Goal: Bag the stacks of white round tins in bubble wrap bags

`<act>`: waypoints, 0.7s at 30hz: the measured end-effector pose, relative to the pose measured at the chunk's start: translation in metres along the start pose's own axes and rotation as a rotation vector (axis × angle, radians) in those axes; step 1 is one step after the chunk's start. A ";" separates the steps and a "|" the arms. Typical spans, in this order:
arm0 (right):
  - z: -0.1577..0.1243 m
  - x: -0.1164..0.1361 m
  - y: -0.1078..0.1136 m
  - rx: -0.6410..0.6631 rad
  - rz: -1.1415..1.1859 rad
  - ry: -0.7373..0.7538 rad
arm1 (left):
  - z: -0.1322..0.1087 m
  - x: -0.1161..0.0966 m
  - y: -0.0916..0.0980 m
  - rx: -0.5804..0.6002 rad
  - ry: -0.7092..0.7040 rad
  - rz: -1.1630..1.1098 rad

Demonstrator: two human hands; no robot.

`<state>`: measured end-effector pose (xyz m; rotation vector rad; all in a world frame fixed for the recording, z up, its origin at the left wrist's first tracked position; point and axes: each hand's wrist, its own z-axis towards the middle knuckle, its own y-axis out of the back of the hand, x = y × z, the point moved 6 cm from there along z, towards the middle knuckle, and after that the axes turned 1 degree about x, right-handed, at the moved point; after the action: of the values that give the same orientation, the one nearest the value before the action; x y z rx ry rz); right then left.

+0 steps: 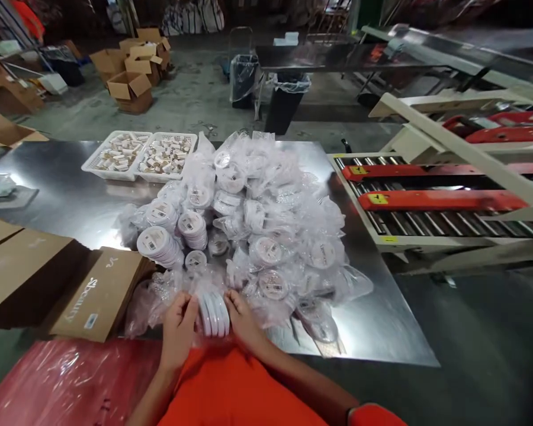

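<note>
Between my two hands, near the front edge of the metal table, is a short stack of round white containers (214, 313) turned on its side. My left hand (179, 316) grips the stack's left end, fingers closed on it. On the right end, my right hand (240, 313) is closed too. Clear plastic film lies around and under the stack. Just beyond sits a big heap of similar round containers in clear bubble bags (273, 251). Some stand unwrapped in stacks (155, 241) with labelled tops at the heap's left side.
Two white baskets (135, 171) of small bottles stand at the table's back. An open cardboard box (102, 290) is at my left, above red plastic wrapping (71, 378). A roller conveyor (444, 222) with red bars runs along the right. Bins and cartons stand behind.
</note>
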<state>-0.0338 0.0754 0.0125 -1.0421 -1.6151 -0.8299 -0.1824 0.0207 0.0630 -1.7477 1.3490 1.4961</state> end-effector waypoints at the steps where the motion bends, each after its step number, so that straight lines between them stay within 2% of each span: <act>1: 0.002 0.008 0.008 -0.047 -0.105 0.063 | 0.000 0.000 0.002 0.012 -0.043 0.102; 3: 0.005 0.023 0.022 -0.145 -0.274 0.174 | 0.000 0.000 0.007 0.020 -0.120 0.262; 5: 0.009 0.034 0.029 -0.163 -0.365 0.247 | -0.002 0.000 0.009 0.012 -0.159 0.328; 8: 0.014 0.040 0.026 -0.053 -0.315 0.238 | -0.005 -0.002 0.004 0.028 -0.121 0.253; 11: 0.009 0.050 0.016 0.090 -0.176 0.235 | -0.005 -0.006 -0.010 0.099 -0.028 0.086; 13: -0.002 0.059 0.006 0.198 -0.174 0.300 | -0.003 -0.012 -0.019 0.136 -0.026 0.041; 15: -0.012 0.064 -0.002 0.258 -0.278 0.414 | -0.001 -0.022 -0.026 0.161 -0.083 0.081; 18: -0.009 0.064 0.001 0.179 -0.439 0.537 | -0.002 -0.040 -0.033 0.194 -0.262 0.226; 21: 0.014 0.085 0.033 -0.002 -0.476 0.591 | -0.004 -0.052 -0.028 0.138 -0.412 0.333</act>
<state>-0.0197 0.1206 0.0920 -0.3437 -1.3475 -1.3106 -0.1517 0.0477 0.1057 -1.0868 1.5213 1.7685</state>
